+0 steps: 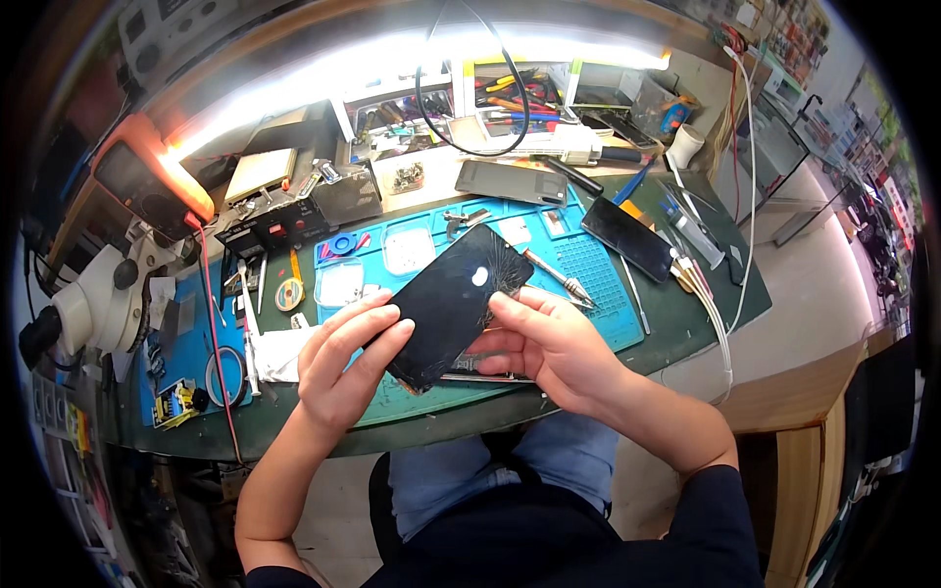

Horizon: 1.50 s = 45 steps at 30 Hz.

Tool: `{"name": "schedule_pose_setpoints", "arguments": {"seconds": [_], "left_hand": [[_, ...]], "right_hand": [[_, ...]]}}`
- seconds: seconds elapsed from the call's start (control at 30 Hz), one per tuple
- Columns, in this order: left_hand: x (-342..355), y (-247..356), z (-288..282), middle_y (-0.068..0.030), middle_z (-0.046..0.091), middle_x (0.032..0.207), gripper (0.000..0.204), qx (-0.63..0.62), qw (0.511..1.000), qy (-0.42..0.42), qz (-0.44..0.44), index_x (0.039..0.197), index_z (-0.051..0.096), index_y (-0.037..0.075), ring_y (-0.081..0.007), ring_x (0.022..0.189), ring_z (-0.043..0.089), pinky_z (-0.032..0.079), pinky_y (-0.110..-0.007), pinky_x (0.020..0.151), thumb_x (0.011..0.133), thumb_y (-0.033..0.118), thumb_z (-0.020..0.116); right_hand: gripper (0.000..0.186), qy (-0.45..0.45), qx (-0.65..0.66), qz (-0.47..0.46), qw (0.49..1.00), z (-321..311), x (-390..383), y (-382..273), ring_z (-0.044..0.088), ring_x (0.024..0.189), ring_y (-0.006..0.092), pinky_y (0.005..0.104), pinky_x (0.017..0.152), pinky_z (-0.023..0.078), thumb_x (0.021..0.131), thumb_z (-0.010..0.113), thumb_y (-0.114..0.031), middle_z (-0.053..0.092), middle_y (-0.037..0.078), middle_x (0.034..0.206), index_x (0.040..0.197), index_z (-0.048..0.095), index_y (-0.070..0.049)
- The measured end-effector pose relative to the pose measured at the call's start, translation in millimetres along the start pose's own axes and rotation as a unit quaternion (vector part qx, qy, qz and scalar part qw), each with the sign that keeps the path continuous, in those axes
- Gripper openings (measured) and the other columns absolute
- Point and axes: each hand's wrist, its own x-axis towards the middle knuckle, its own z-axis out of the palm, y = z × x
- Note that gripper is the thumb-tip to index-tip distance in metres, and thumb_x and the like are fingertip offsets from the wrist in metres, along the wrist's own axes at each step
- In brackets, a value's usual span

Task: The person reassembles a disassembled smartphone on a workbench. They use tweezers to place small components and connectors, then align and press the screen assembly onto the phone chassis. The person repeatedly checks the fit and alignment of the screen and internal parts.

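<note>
A black phone screen (441, 309) with cracked glass is held tilted over the blue work mat, its worst cracks at the upper right corner and the bottom end. My left hand (345, 358) grips its left edge, fingers on the front and the thumb out of sight. On the right edge, my right hand (554, 348) holds it with the thumb near the cracked corner and the other fingers curled below. Under the screen, a long thing with a shiny metal edge (490, 377) lies on the mat, mostly covered. Whether the screen is joined to a phone body cannot be seen.
Beyond my hands lie another phone (632, 237), a grey phone-shaped panel (512, 182), a screwdriver (564, 279) and clear parts trays (408, 250). At left stand an orange multimeter (152, 176), a black power unit (279, 223) and a white microscope (93, 299). A black cable loop (524, 98) hangs overhead.
</note>
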Motion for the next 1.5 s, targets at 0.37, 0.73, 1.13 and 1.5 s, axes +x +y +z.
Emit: {"name": "schedule_pose_setpoints", "arguments": {"seconds": [0.37,0.73,1.13,1.5], "left_hand": [[-16,1,5,-0.0135,0.073,0.118,0.037,-0.312,0.846,-0.034,-0.43,0.137,0.063,-0.002,-0.0179,0.099,0.073,0.06,-0.031,0.087,0.102,-0.008,0.056],[-24,-15,1,-0.012,0.072,0.108,0.031,-0.525,0.659,-0.02,-0.538,0.132,0.065,-0.004,-0.0183,0.088,0.074,0.061,-0.032,0.084,0.108,0.015,0.059],[-18,-12,-3,-0.0089,0.074,0.108,0.025,-0.515,0.682,-0.074,-0.514,0.126,0.069,-0.002,-0.014,0.092,0.072,0.059,-0.029,0.082,0.104,0.011,0.066],[-31,-19,0,0.0016,0.062,0.067,0.035,-0.473,0.697,-0.072,-0.534,0.108,0.075,0.001,-0.0046,0.056,0.053,0.043,-0.022,0.059,0.11,0.032,0.058]], "right_hand": [[0.021,0.074,-0.054,-0.034,0.995,-16,10,-11,0.075,0.096,0.0158,0.0273,0.082,0.058,0.104,0.067,-0.025,0.075,0.007,0.107,0.11,0.069,-0.005],[0.015,0.093,-0.071,-0.019,0.993,-18,26,-9,0.075,0.094,0.0159,0.0258,0.075,0.061,0.106,0.064,-0.019,0.075,0.008,0.108,0.11,0.066,-0.005],[0.016,0.091,-0.115,-0.069,0.987,-9,21,-16,0.069,0.094,0.0091,0.0257,0.078,0.056,0.103,0.069,-0.02,0.072,0.002,0.107,0.111,0.068,-0.006],[0.034,0.203,-0.714,-0.533,0.406,-63,-8,-83,0.071,0.093,0.0271,0.0317,0.079,0.056,0.077,0.074,0.007,0.076,0.013,0.109,0.11,0.078,-0.002]]}}
